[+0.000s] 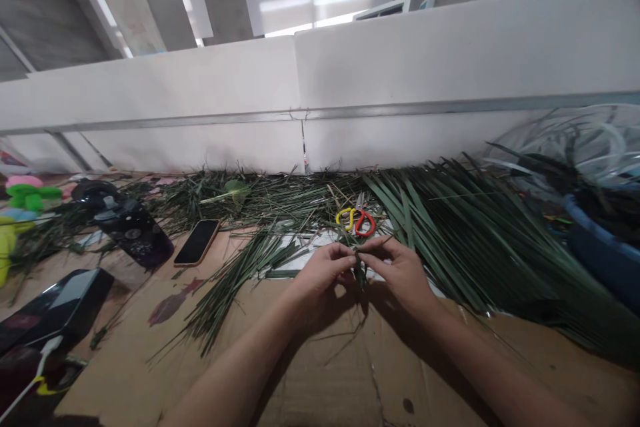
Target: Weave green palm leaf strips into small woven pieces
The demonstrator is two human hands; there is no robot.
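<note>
Between both hands is a small piece of dark green leaf (360,273), folded or woven, with thin ends hanging down. My left hand (325,273) pinches it from the left, thumb and forefinger together. From the right, my right hand (400,273) pinches the same piece, and the fingertips of both hands nearly meet. Just beyond them lie scissors (361,219) with one yellow and one red handle loop. A bundle of narrow cut leaf strips (225,293) rests left of my left hand. Long broad green leaves (465,233) fan out to the right of my right hand.
Brown cardboard (325,373) covers the work surface. On the left are a phone (198,242), a leaning dark bottle (133,230), a black box (60,307) and balloon shapes (30,193). A blue tub (600,247) stands at right. A white partition (200,87) runs behind.
</note>
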